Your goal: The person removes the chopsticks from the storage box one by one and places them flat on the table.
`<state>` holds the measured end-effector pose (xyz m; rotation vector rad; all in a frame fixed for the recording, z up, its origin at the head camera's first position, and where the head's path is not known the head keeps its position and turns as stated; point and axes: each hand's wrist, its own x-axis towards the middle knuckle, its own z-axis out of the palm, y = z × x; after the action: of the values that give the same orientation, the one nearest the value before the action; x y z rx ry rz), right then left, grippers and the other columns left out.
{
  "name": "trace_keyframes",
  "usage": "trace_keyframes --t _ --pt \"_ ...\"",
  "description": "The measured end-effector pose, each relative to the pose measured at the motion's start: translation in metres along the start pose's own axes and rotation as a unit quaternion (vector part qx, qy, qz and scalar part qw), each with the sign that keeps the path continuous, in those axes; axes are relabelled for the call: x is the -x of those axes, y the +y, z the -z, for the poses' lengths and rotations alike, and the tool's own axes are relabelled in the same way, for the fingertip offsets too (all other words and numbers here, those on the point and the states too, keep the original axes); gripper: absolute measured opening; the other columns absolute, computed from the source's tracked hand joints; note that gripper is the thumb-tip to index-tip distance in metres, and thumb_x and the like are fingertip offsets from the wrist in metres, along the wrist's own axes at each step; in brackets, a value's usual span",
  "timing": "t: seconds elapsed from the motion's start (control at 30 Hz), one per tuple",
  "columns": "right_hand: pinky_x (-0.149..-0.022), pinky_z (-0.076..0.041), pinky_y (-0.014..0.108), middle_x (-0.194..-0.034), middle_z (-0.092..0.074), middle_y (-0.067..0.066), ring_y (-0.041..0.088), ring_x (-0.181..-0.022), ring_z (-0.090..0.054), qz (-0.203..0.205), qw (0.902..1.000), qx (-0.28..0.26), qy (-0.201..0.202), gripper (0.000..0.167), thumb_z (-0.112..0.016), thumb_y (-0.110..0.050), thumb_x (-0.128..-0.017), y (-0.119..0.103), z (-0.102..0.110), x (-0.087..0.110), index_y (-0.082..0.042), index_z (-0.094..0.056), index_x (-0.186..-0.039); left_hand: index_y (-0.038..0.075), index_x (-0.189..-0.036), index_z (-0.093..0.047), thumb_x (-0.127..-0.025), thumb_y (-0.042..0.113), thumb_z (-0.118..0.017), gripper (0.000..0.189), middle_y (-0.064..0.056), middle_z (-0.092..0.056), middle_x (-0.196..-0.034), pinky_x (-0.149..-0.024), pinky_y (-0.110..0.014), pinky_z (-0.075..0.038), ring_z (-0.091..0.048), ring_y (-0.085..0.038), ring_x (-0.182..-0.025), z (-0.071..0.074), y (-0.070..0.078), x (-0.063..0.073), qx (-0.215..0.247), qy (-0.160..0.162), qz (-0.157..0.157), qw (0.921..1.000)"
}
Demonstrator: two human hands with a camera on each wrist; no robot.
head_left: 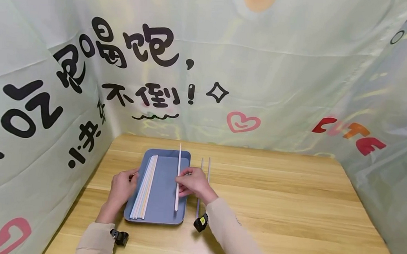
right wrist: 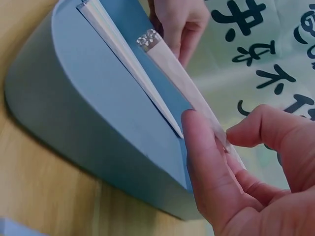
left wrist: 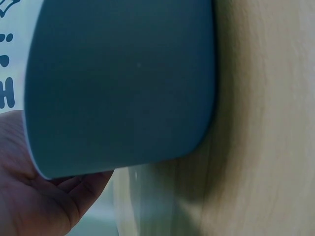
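Over the right side of the blue-grey rectangular plastic-looking tray (head_left: 165, 191), the right hand (head_left: 194, 181) pinches 1 slim, straight, pale, glitter-ended chopstick (right wrist: 178, 78) around mid-length, a sound hold for something probably light, stiff and slippery, while the left hand (head_left: 121, 186) touches the tray's left rim, its grip unclear.

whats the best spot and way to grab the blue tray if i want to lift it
Probably midway along both long walls of the tray, one hand from its left and one from its right. It lies flat with raised walls to hold, and the pale sticks lie inside toward the left, so a level two-sided grip should disturb them less.
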<state>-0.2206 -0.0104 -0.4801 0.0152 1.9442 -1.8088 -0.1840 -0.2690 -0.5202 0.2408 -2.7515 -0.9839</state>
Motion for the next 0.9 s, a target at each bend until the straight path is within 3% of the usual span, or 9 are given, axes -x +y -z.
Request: trace_keyframes --t 0.6,0.9 --pt "-0.063 -0.064 0.037 -0.07 -0.066 0.01 0.017 -0.057 -0.065 -0.007 0.9998 0.003 0.02 0.021 -0.066 0.002 -0.088 0.01 0.046 0.012 0.006 -0.065 -0.108 -0.003 -0.136 -0.067 -0.105 0.009 -0.061 0.034 -0.025 -0.077 -0.11 -0.065 -0.028 -0.047 -0.062 -0.025 -0.081 0.0 -0.002 0.0 0.003 -0.007 0.002 1.0" --pt "-0.061 -0.064 0.035 -0.072 -0.067 0.012 0.017 -0.057 -0.065 -0.015 0.9987 0.012 0.046 0.022 -0.066 0.004 -0.088 0.02 0.067 0.016 0.007 -0.065 -0.109 -0.004 -0.136 -0.067 -0.105 0.008 -0.061 0.034 -0.029 -0.074 -0.12 -0.066 -0.03 -0.048 -0.064 -0.027 -0.085 0.003 0.0 0.001 0.005 -0.004 -0.006 1.0"
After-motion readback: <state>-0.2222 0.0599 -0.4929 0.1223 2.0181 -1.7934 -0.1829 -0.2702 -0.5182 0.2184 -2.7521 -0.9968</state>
